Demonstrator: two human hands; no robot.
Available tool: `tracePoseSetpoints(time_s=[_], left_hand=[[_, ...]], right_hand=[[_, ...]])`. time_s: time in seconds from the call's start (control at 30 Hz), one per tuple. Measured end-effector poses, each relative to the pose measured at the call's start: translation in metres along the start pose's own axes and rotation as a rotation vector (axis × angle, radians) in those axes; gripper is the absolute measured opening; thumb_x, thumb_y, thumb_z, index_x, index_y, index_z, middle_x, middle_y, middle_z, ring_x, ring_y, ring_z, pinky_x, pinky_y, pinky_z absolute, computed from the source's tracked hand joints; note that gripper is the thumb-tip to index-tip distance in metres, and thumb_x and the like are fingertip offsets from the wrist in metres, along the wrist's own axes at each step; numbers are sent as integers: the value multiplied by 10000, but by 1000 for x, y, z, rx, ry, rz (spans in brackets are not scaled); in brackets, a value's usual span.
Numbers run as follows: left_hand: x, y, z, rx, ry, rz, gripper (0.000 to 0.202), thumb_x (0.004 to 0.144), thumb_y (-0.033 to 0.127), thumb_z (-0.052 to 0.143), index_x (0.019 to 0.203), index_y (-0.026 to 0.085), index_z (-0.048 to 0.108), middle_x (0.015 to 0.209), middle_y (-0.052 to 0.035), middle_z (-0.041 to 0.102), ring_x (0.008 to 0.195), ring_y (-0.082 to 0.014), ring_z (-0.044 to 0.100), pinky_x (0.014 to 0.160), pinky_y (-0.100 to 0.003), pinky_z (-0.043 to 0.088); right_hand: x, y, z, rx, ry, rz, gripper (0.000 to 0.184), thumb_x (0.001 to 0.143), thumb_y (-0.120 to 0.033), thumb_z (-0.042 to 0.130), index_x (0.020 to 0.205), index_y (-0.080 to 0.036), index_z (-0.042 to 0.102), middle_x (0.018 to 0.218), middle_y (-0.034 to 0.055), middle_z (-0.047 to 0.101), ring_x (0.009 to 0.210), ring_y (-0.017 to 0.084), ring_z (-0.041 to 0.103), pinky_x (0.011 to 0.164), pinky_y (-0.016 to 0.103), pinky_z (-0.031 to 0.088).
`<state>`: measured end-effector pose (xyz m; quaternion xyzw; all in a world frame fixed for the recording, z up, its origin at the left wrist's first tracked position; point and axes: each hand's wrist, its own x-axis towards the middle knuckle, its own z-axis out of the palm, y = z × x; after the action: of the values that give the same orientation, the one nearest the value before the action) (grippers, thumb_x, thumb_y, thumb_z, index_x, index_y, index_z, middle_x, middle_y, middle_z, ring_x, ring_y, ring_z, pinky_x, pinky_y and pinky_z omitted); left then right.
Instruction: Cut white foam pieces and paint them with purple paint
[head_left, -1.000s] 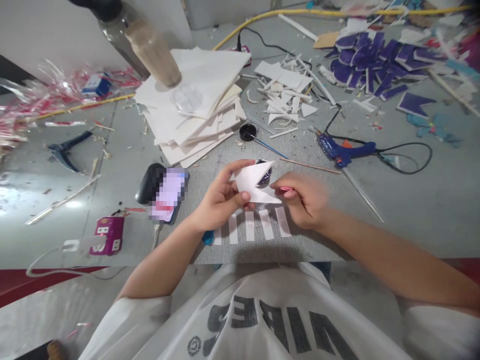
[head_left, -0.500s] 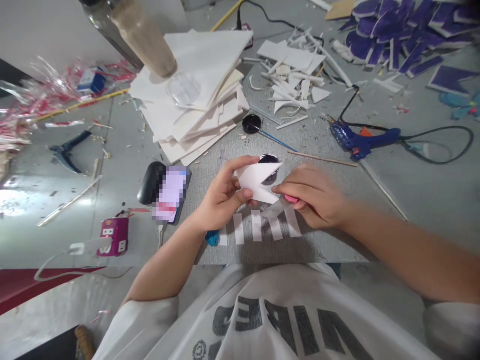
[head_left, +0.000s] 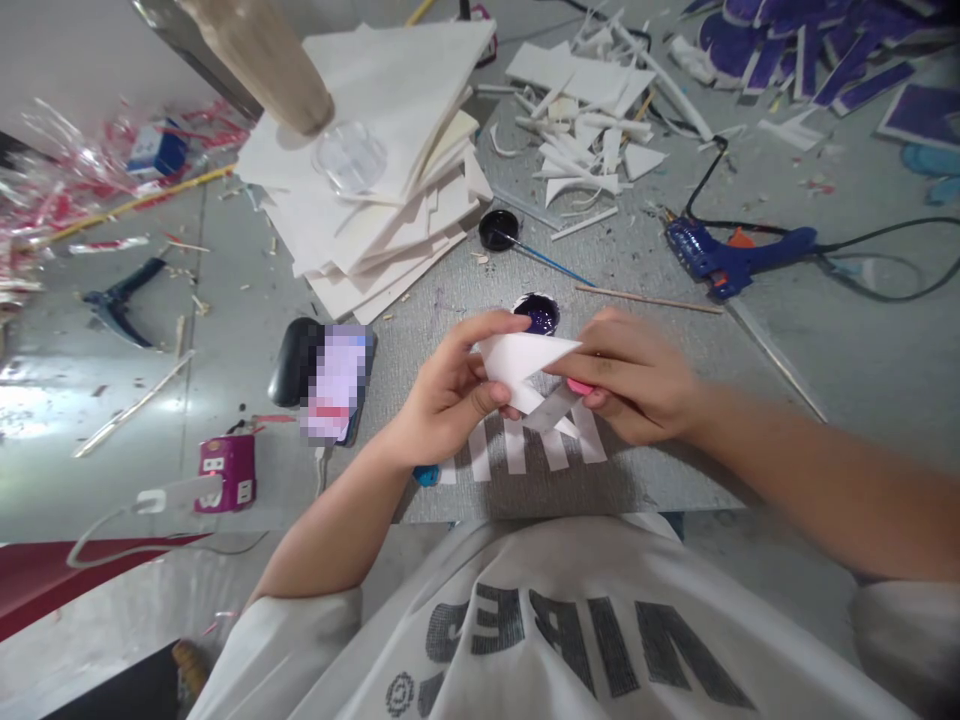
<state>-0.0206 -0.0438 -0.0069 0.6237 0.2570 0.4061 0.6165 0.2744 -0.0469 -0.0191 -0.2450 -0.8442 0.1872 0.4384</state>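
My left hand (head_left: pixel 457 385) pinches a notched white foam-board piece (head_left: pixel 517 362) between thumb and fingers, above the table. In my right hand (head_left: pixel 634 375) is a pink-handled cutter knife (head_left: pixel 577 388), its wide grey blade pointing down and left. That blade crosses in front of the lower prong of the foam piece; whether it is cutting in, I cannot tell. Just behind the foam stands a small round pot of dark purple paint (head_left: pixel 540 314). Several white strips (head_left: pixel 515 448) lie in a row on the table below my hands.
A blue glue gun (head_left: pixel 731 258) lies at right with its cable. Behind are stacked white foam boards (head_left: pixel 420 110), white offcuts (head_left: pixel 577 130), purple-painted pieces (head_left: pixel 795 50) and a black lid (head_left: pixel 498 230) with a brush. A phone (head_left: pixel 337 385) and a purple adapter (head_left: pixel 226 470) are at left.
The cutter's blade has moved over the lower prong, and the foam piece has tilted. The lower prong now looks turned or bent downward. My view has shifted slightly.
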Motion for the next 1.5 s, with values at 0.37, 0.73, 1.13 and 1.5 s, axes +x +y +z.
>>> tracePoseSetpoints(time_s=[0.37, 0.73, 1.13, 1.5], left_hand=[[3, -5, 0, -15, -52, 68, 502, 1204, 441, 912, 1678, 377, 759, 1596, -86, 769, 917, -127, 850, 673, -171, 685], [4, -14, -1, -22, -85, 177, 562, 1190, 377, 924, 1724, 450, 763, 1685, -75, 774, 997, -154, 878, 646, -156, 685], [3, -16, 0, -41, -68, 208, 560, 1177, 382, 943, 1711, 431, 785, 1674, -92, 793, 1027, -185, 893, 661, -192, 697], [4, -16, 1, -4, -111, 219, 526, 1205, 382, 914, 1713, 386, 779, 1641, -125, 806, 982, -162, 888, 687, -184, 684]], right_hand=[[0, -9, 1, -36, -4, -98, 415, 1341, -429, 490, 1528, -298, 837, 1130, 72, 880, 921, 244, 812, 876, 455, 628], [-1, -6, -3, -39, -41, -128, 404, 1316, -373, 533, 1591, -225, 789, 1186, 115, 842, 974, 283, 779, 838, 462, 591], [0, 6, -4, -72, -46, -118, 330, 1333, -368, 510, 1507, -279, 776, 1134, 95, 825, 937, 249, 779, 808, 468, 603], [1, -12, 1, 15, -50, -74, 374, 1342, -405, 486, 1466, -258, 806, 1105, 91, 799, 924, 238, 724, 816, 440, 591]])
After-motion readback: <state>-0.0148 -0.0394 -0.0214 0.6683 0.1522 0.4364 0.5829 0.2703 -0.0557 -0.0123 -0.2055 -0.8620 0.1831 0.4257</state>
